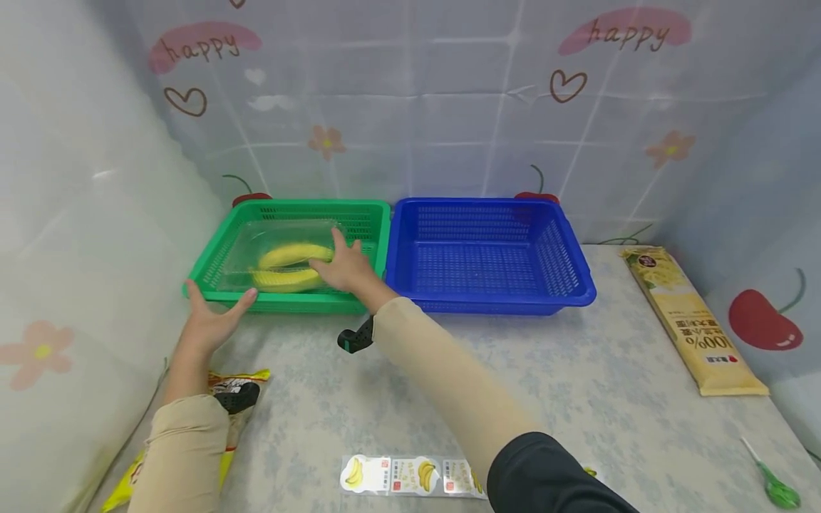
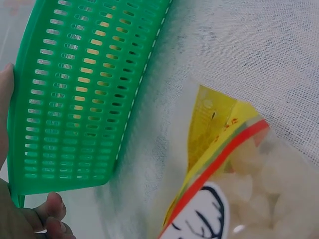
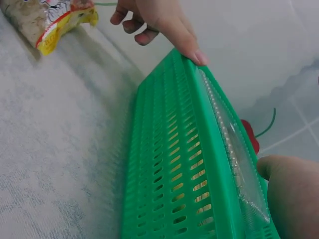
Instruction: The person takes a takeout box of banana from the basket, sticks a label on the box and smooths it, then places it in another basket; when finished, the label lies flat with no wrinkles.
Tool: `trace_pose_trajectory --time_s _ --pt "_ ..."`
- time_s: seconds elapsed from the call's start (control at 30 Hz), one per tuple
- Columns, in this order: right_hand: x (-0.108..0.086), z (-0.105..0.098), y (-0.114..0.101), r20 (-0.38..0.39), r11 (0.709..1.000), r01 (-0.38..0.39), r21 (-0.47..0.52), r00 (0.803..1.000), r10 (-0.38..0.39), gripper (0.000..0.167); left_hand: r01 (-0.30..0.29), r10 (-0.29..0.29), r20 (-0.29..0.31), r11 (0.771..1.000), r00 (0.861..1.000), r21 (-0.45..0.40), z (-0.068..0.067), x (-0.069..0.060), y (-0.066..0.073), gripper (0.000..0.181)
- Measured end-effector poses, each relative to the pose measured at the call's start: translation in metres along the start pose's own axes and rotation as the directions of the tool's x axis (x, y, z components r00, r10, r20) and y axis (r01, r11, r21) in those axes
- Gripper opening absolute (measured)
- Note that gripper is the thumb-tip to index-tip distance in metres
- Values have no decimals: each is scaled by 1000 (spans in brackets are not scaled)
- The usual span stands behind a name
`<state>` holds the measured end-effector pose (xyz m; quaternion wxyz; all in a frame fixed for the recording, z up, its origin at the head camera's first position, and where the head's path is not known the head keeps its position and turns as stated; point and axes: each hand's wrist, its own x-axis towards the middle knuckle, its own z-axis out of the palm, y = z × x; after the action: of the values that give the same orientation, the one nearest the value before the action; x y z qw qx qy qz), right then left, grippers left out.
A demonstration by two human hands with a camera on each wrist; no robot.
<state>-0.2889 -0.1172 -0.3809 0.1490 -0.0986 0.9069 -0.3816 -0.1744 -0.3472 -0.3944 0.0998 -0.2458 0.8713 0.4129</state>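
In the head view, a green basket stands at the far left of the table, with a blue basket just beside it on the right. A clear plastic box lies inside the green basket, and yellow bananas show through it. The right hand is at the right end of the box, its thumb and fingers spread apart rather than clenched. The left hand is at the near left corner of the green basket, thumb and forefinger stretched wide. A bag with yellow ends lies partly under the left forearm; a strip of banana stickers lies at the near edge, partly hidden by the right arm. A noodle packet lies on the right, and a green-handled tool at the near right. In the left wrist view, one digit of the left hand touches the basket's rim, while other fingers hang loosely bent below the corner; the bag, with pale pieces inside, lies near it. In the right wrist view, the left thumb rests on the basket's rim, the box's beaded edge shows within the basket, and only part of the right hand appears beside it.
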Motion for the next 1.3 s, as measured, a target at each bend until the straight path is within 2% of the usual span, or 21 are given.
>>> trace_pose_trajectory --time_s 0.2,0.37,0.7,0.97,1.13,1.3 --pt "5 2 1 41 1000 -8 24 999 7 83 24 -24 -18 1000 1000 7 1 -1 1 121" --pt "10 5 6 92 999 28 31 995 -31 80 38 -37 -21 999 999 21 1 2 -1 122" --pt "18 6 10 166 996 53 72 984 -64 72 -2 2 -1 999 1000 -35 4 2 0 121" --pt "21 6 12 188 983 49 179 979 -84 78 13 -13 -17 1000 1000 -22 3 3 -1 123" --pt "22 8 12 200 958 27 286 976 -87 85 -2 1 -11 999 1000 -54 3 6 -3 123" --pt "21 7 11 193 935 -2 355 979 -71 81 -14 14 -9 998 1000 -61 4 7 -4 124"
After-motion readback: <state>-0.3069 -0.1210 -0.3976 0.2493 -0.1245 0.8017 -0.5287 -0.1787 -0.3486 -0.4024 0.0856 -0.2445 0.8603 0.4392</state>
